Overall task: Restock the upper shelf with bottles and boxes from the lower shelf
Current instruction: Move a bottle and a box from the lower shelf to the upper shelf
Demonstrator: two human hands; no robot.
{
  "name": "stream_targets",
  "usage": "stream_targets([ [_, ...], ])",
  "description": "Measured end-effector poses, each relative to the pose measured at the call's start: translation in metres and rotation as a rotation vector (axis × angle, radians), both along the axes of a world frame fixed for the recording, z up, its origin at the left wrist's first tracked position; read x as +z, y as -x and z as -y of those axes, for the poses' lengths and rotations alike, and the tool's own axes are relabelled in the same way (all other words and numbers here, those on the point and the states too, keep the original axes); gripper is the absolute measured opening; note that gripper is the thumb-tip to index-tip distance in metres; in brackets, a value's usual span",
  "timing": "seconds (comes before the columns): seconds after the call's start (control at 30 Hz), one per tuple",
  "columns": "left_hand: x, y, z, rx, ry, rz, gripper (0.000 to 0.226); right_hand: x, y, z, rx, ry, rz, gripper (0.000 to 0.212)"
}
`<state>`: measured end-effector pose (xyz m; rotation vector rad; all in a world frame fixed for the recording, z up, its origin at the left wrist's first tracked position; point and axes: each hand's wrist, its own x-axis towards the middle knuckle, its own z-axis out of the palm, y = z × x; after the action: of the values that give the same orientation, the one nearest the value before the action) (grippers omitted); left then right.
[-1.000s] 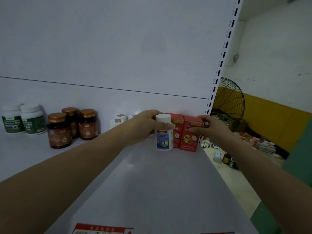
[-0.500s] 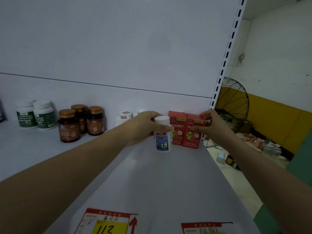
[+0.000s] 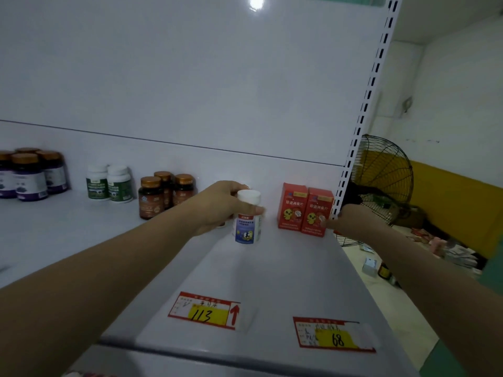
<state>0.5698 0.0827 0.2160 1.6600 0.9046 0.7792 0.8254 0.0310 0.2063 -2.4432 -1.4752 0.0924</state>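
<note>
White bottle (image 3: 247, 223) goes on the upper shelf (image 3: 275, 278)
Left hand (image 3: 217, 206) grips it, should let go next; right hand (image 3: 353, 223) grip unclear

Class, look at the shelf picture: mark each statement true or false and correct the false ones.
1. The left hand has its grip on a white-capped bottle. True.
2. The right hand touches the right red box. True.
3. Both boxes lie flat. False: the right red box and the left red box stand upright, side by side.
4. The tag in front of the bottle reads 68. False: the 113 tag lies there; the 68 tag lies in front of the boxes.
5. Three brown bottles stand on the shelf. True.
</note>
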Motion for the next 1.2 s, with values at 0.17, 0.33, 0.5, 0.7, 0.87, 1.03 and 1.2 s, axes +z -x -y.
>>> stream_targets([
  [0.17,0.012,0.037,0.029,0.030,-0.019,0.032,0.049,0.008,0.055,0.029,0.112,0.070,0.121,0.038],
  [0.33,0.018,0.108,0.053,0.067,-0.063,0.063,0.046,0.017,0.135,0.054,0.157,0.056,0.114,0.037],
  [0.5,0.018,0.201,0.083,0.093,-0.075,0.103,0.040,0.024,0.233,0.085,0.246,-0.029,0.117,0.044],
  [0.7,0.022,0.306,0.114,0.134,-0.079,0.137,0.037,0.027,0.349,0.110,0.341,-0.012,0.148,0.041],
  [0.87,0.025,0.373,0.125,0.184,-0.071,0.157,0.040,0.032,0.418,0.108,0.430,-0.013,0.143,0.034],
  [1.03,0.021,0.424,0.114,0.270,-0.060,0.167,0.041,0.037,0.461,0.087,0.492,0.008,0.168,0.048],
  [1.2,0.018,0.467,0.079,0.350,-0.083,0.179,0.041,0.034,0.494,0.041,0.550,-0.009,0.163,0.047],
])
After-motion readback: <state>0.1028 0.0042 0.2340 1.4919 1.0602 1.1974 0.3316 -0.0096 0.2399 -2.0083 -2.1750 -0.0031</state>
